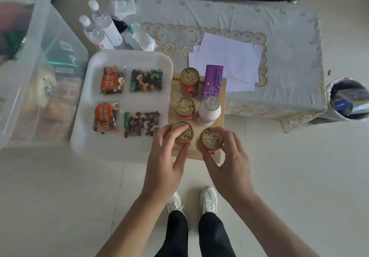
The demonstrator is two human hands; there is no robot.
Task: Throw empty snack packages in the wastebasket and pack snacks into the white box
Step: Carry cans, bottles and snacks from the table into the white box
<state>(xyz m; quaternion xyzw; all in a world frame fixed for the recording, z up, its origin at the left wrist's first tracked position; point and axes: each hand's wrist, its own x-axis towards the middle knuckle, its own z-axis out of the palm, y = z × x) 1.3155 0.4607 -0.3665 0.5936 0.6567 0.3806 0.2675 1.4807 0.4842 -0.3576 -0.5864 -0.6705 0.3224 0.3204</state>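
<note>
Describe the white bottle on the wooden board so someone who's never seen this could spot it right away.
Find the small wooden board right of the white tray. The white bottle stands there, just nearer than the purple carton. Unlike the red cans around it, it has a white body.

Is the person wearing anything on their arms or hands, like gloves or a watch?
No. The left hand and right hand are bare: no gloves, rings, watch or bracelets, and no sleeves show on the forearms. Lower down are black trousers and white lace-up shoes.
</note>
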